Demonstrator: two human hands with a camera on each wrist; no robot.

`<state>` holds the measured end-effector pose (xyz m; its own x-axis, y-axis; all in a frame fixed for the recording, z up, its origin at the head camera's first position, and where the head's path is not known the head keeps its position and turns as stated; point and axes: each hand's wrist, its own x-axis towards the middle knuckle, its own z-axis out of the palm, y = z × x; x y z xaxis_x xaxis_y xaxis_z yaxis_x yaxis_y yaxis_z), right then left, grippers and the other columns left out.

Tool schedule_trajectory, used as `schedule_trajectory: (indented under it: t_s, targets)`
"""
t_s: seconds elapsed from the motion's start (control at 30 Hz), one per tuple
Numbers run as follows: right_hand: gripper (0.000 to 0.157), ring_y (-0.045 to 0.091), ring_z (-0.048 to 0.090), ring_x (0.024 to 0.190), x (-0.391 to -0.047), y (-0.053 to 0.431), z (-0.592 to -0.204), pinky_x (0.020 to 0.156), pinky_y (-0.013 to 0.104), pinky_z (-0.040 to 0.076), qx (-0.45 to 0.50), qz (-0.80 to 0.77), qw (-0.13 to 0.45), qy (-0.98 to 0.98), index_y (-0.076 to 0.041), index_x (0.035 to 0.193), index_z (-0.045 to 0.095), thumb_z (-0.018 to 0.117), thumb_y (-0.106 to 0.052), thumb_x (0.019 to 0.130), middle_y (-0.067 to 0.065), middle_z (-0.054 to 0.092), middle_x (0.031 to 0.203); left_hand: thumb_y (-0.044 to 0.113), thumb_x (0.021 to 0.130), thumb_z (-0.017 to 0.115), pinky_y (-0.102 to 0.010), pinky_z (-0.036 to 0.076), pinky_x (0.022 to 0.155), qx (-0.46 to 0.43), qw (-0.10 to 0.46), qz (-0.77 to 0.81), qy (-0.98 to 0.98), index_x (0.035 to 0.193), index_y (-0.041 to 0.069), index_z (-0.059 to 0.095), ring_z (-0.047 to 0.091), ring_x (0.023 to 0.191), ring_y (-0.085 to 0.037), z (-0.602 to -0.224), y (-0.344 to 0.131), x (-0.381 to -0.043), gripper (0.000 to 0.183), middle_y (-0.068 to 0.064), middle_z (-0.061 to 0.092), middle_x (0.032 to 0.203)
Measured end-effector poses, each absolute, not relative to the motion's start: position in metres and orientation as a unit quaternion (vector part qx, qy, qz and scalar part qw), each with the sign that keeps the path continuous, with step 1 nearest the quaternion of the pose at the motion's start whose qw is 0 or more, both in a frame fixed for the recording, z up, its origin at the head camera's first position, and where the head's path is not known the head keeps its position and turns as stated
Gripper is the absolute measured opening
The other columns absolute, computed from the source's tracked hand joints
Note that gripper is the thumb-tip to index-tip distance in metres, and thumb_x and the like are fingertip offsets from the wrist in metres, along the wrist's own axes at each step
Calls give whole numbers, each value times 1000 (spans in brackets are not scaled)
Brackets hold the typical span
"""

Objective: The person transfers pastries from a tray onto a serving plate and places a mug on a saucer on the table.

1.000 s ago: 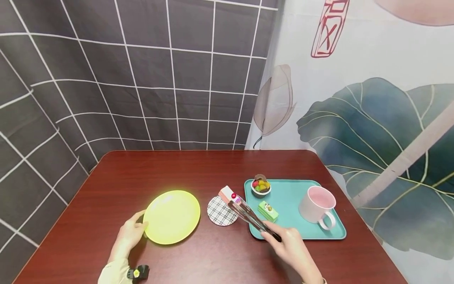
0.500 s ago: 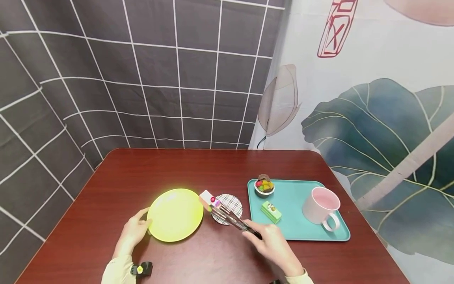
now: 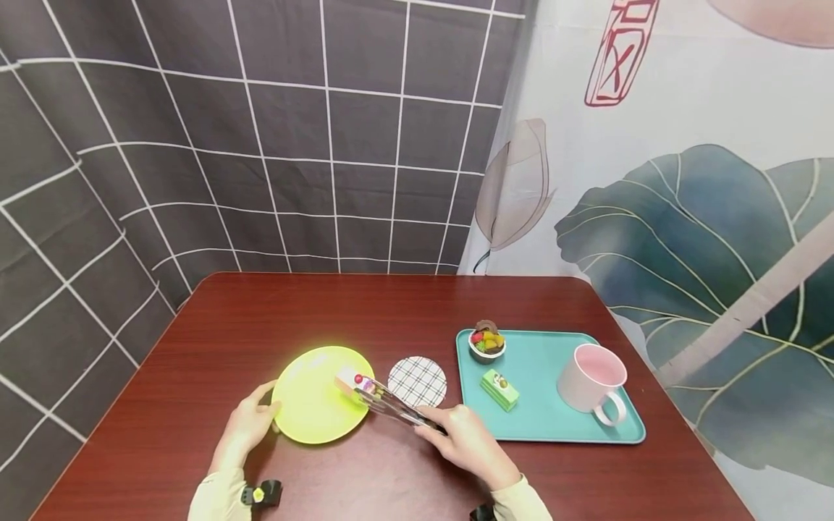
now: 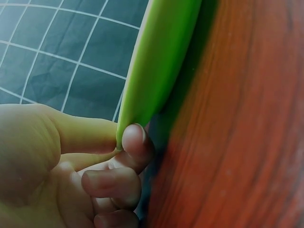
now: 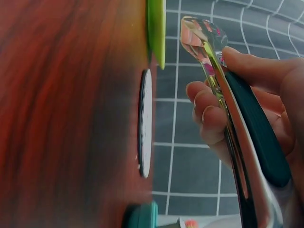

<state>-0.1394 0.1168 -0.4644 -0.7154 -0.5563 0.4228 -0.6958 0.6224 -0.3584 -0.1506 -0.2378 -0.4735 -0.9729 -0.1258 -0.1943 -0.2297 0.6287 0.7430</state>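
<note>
My left hand (image 3: 246, 425) pinches the near-left rim of a yellow plate (image 3: 306, 398) between thumb and fingers. In the left wrist view the plate (image 4: 159, 61) is seen edge-on, with the thumb on top and a curled finger beneath. My right hand (image 3: 464, 441) grips metal tongs (image 3: 399, 409) with dark handles. Between the tips of the tongs is a pink and white toy cake slice (image 3: 346, 380) with a red berry on it, over the plate's right side. In the right wrist view the tongs (image 5: 228, 104) hold the slice above the level of the plate's rim.
Right of the plate lies a round checked coaster (image 3: 417, 382). Farther right is a teal tray (image 3: 544, 362) bearing a fruit-topped cupcake (image 3: 486, 343), a green cake piece (image 3: 499, 391) and a pink mug (image 3: 589, 380). A gridded grey curtain (image 3: 300, 145) hangs behind the table.
My right hand has carried the tongs and cake slice leftward, from over the coaster to over the yellow plate. My left hand keeps its pinch on the rim.
</note>
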Motion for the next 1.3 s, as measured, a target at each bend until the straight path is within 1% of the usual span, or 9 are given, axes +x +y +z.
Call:
schedule_trajectory:
  t_s: [0.07,0.2,0.4,0.57,0.67,0.87,1.0,1.1,1.3]
  targets:
    - [14,-5,52,59,-141,112,-463,56,14,43,358,251,130,-890,-16,102,71,68,-23,89,-8,70,75,14,95,51,-28,36,68,-101,65,428,896,142,1,40,54,59,-13,-474,-238,-150,50,-3,65,65]
    - [14,0,61,66,-140,102,-459,61,18,48,370,240,123,-889,-15,100,71,68,-23,89,-7,71,79,14,95,52,-28,36,66,-105,67,434,892,142,2,40,53,58,-13,-475,-237,-150,49,0,62,61]
    - [7,-3,47,60,-141,93,-459,58,13,40,384,224,114,-889,-18,92,66,69,-23,88,-11,61,70,13,95,51,-28,36,66,-97,62,426,897,141,0,40,53,57,-13,-474,-236,-151,50,1,60,59]
    - [10,-2,49,57,-141,88,-461,55,17,41,391,197,115,-892,-16,95,66,69,-23,88,-10,62,69,13,94,50,-28,36,66,-92,62,426,898,141,-2,38,52,57,-12,-472,-235,-151,51,1,60,59]
    - [9,-1,45,55,-141,86,-461,53,16,38,391,192,108,-894,-15,90,64,69,-22,88,-10,58,65,13,95,49,-28,36,65,-93,63,427,897,141,-2,38,52,57,-13,-473,-235,-151,50,0,60,59]
    - [17,-2,37,55,-141,83,-460,52,13,31,396,204,95,-891,-16,80,56,70,-21,87,-11,47,61,14,95,49,-28,36,66,-96,61,426,898,142,-1,39,52,58,-13,-475,-235,-151,50,0,61,60]
    - [14,-3,37,55,-140,83,-457,52,13,31,383,204,76,-898,-15,87,62,71,-26,86,-12,47,60,14,95,48,-29,37,66,-96,60,428,897,142,0,39,53,57,-12,-476,-235,-151,50,-1,62,60]
    - [20,-2,39,54,-139,84,-455,51,15,33,367,201,64,-906,-14,96,67,72,-29,85,-10,51,60,14,95,48,-29,36,66,-95,60,427,897,142,-1,38,53,57,-12,-477,-236,-151,50,-1,62,61]
    - [25,-1,40,55,-137,87,-453,52,18,36,349,196,71,-914,-13,102,68,72,-31,85,-9,55,61,14,95,48,-29,36,66,-94,60,425,898,142,-1,38,53,57,-12,-476,-236,-150,50,-1,61,59]
